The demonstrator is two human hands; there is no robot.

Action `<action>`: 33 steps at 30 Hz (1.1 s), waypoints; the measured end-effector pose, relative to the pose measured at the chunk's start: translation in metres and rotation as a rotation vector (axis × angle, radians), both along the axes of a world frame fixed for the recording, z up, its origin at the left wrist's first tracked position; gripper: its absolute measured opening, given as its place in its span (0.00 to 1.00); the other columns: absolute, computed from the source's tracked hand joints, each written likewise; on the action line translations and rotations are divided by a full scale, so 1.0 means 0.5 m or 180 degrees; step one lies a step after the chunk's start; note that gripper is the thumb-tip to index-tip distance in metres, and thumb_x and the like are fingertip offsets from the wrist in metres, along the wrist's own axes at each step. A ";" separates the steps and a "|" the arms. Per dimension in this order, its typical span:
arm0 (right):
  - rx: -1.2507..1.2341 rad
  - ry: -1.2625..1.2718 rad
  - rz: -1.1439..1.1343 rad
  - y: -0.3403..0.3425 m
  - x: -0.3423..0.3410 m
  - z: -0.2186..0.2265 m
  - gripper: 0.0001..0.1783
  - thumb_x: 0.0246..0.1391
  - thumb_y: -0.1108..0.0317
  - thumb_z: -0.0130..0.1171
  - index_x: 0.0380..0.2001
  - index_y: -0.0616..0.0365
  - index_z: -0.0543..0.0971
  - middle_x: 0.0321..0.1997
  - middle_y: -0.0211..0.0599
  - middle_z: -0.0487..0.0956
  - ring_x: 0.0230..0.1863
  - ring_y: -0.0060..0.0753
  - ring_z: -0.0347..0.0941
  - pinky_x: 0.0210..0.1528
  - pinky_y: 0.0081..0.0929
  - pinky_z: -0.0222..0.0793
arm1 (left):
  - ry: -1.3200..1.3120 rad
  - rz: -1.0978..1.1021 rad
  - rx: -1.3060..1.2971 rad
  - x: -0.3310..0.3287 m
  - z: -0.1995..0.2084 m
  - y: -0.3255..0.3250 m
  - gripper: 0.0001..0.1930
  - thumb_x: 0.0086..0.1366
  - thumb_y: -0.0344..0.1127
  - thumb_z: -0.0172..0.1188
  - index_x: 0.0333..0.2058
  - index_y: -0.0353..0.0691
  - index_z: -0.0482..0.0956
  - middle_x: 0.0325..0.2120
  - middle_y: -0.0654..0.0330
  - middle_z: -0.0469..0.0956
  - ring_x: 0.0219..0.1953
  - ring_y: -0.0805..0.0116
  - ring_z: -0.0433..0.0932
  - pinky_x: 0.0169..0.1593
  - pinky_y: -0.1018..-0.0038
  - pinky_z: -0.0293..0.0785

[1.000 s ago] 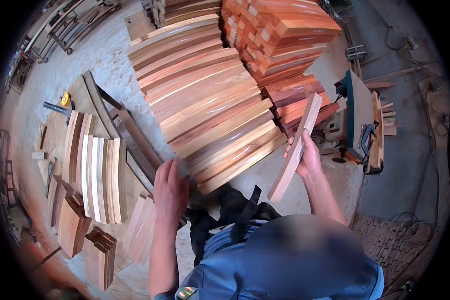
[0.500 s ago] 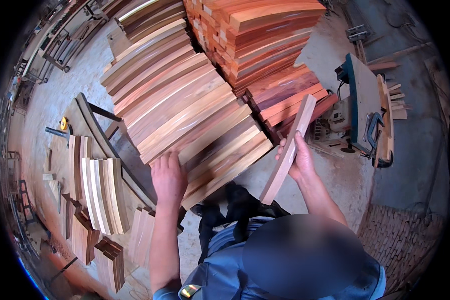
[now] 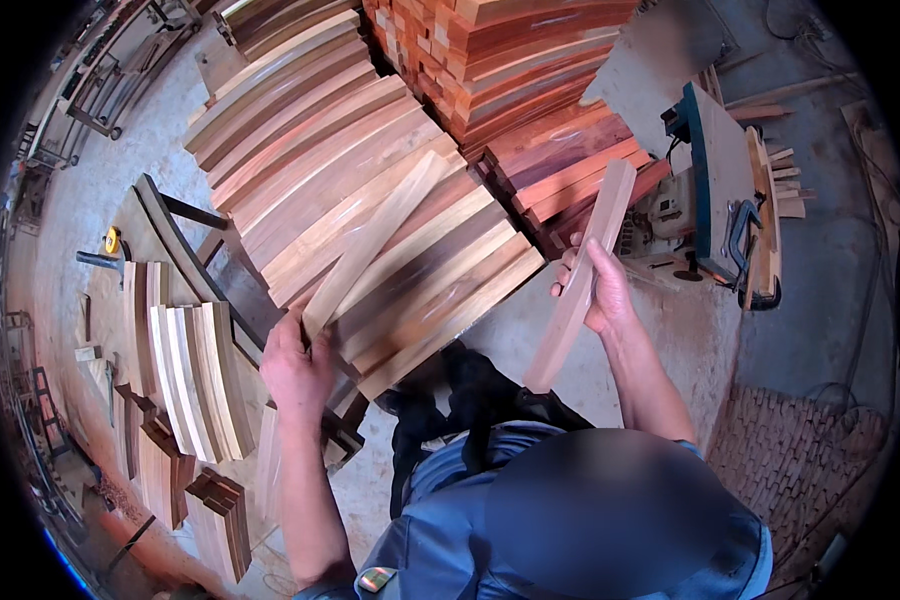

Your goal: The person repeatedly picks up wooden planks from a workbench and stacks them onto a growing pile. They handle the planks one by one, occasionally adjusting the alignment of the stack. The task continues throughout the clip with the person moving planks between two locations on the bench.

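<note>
My left hand [image 3: 298, 368] is closed on the near end of a pale wooden strip [image 3: 378, 235], which lies slantwise across a stack of curved wooden strips [image 3: 320, 205]. Its far end rests over the middle of the stack. Off the stack's right side, my right hand [image 3: 606, 288] grips a straighter, pinkish wooden strip [image 3: 562, 338] about its middle, tilted with the top leaning right. The fingers wrap round its edges.
A tall stack of reddish wood [image 3: 530, 75] rises behind. At right stands a machine with a board top [image 3: 718, 185] and a blue clamp [image 3: 742, 245]. Left, a curved-edged table [image 3: 160, 225] bears pale wooden pieces [image 3: 192, 375] and a yellow tape measure [image 3: 112, 240].
My left hand has moved left and now holds a pale strip turned askew from the stack's rows. My right hand keeps its strip, nearly in place. The view has shifted slightly.
</note>
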State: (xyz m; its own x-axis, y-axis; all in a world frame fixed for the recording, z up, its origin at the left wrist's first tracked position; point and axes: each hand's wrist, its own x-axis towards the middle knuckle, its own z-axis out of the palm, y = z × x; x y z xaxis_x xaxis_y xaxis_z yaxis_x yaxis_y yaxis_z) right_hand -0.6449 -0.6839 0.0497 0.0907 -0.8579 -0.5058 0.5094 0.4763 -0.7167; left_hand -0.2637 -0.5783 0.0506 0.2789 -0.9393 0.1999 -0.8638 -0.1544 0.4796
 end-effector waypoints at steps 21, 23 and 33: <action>-0.1040 0.2906 0.2625 -0.130 0.014 -0.036 0.35 0.52 0.57 0.65 0.59 0.66 0.71 0.52 0.47 0.79 0.52 0.36 0.74 0.56 0.34 0.69 | 0.4042 0.1922 0.0718 -0.056 -0.127 0.151 0.19 0.73 0.38 0.55 0.54 0.29 0.75 0.34 0.67 0.78 0.33 0.78 0.72 0.38 0.79 0.70; -0.0609 0.2821 0.2922 -0.141 0.035 -0.003 0.35 0.53 0.58 0.64 0.61 0.67 0.71 0.56 0.45 0.77 0.50 0.32 0.74 0.53 0.33 0.71 | 0.4178 0.1685 0.0699 -0.065 -0.140 0.144 0.18 0.73 0.39 0.54 0.52 0.30 0.77 0.32 0.67 0.78 0.32 0.79 0.71 0.37 0.80 0.68; -0.0684 0.2519 0.2741 -0.159 0.019 -0.037 0.30 0.53 0.57 0.64 0.55 0.64 0.73 0.49 0.41 0.77 0.50 0.32 0.72 0.54 0.32 0.68 | 0.2951 0.1459 0.0689 -0.092 -0.157 0.131 0.16 0.72 0.40 0.53 0.43 0.32 0.82 0.25 0.59 0.78 0.29 0.75 0.73 0.36 0.74 0.72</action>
